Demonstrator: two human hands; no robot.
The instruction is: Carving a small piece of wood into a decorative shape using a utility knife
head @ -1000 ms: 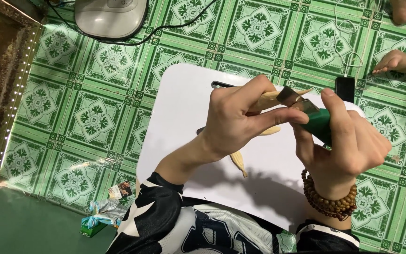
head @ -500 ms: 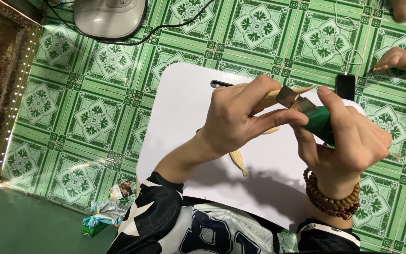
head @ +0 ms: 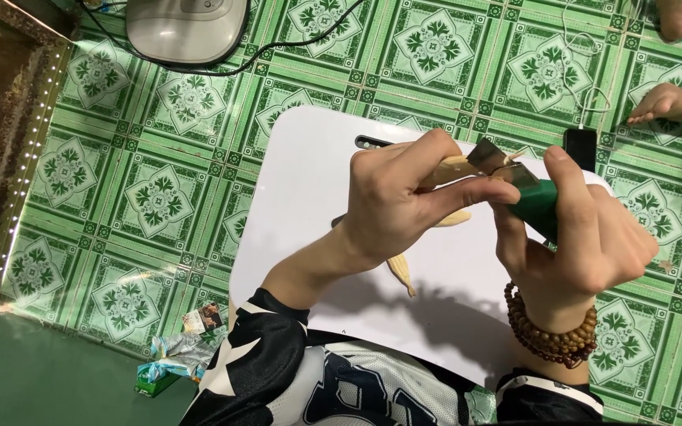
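Observation:
My left hand (head: pixel 404 197) grips a pale wooden piece (head: pixel 453 167) above a white lap table (head: pixel 301 181), forefinger stretched along it toward the blade. My right hand (head: pixel 586 237), with a brown bead bracelet (head: pixel 550 335) at the wrist, holds a green-handled knife (head: pixel 537 203); its flat metal blade (head: pixel 492 158) rests against the wood's end, thumb pressed on the handle. Two pale wood slivers lie on the table, one (head: pixel 401 274) under my left wrist and one (head: pixel 453 219) below my fingers. A dark pen-like tool (head: pixel 372 143) lies partly hidden behind my left hand.
A black phone (head: pixel 579 147) with a white cable (head: pixel 586 99) sits at the table's far right corner. Another person's hand (head: pixel 661 102) rests on the green patterned floor tiles at upper right. A grey appliance (head: pixel 187 28) with a black cord stands at top left. Crumpled wrappers (head: pixel 175 355) lie by my left elbow.
Both hands have shifted very slightly together; the blade stays against the end of the wood. Nothing was picked up or let go.

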